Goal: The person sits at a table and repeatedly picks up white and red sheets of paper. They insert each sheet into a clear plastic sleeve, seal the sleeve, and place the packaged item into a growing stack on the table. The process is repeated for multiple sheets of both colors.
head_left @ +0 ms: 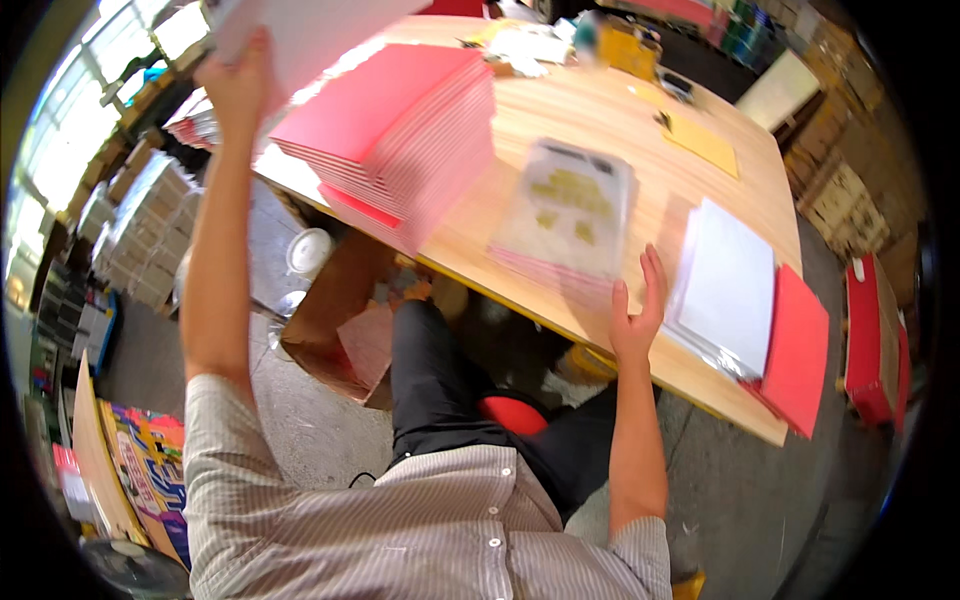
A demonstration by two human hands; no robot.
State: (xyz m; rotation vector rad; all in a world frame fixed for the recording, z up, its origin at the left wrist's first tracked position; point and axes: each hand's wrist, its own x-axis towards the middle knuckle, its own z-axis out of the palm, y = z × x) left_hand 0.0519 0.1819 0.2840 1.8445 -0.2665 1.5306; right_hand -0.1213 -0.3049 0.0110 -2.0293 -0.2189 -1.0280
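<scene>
My left hand (240, 85) is raised at the upper left, its fingers closed on the edge of a large white sheet (310, 40) that runs out of view at the top. Below that sheet stands a tall, stepped stack of red-covered booklets (385, 95) with pale page edges. My right hand (640, 310) hovers at the table's near edge, holding nothing, with thumb and fingers apart. Just left of it lies a pile of clear plastic bags (570, 200) with yellowish print, slightly blurred. To its right are white sheets (735, 270) over clear plastic, beside red covers (800, 345).
The wooden table (540, 105) has a yellow-trimmed near edge. A yellow card (700, 145) and yellow box (630, 52) lie farther back. An open cardboard box (330, 300) stands below the table by my leg. Bundled stacks (155, 235) line the left; a red box (870, 325) stands right.
</scene>
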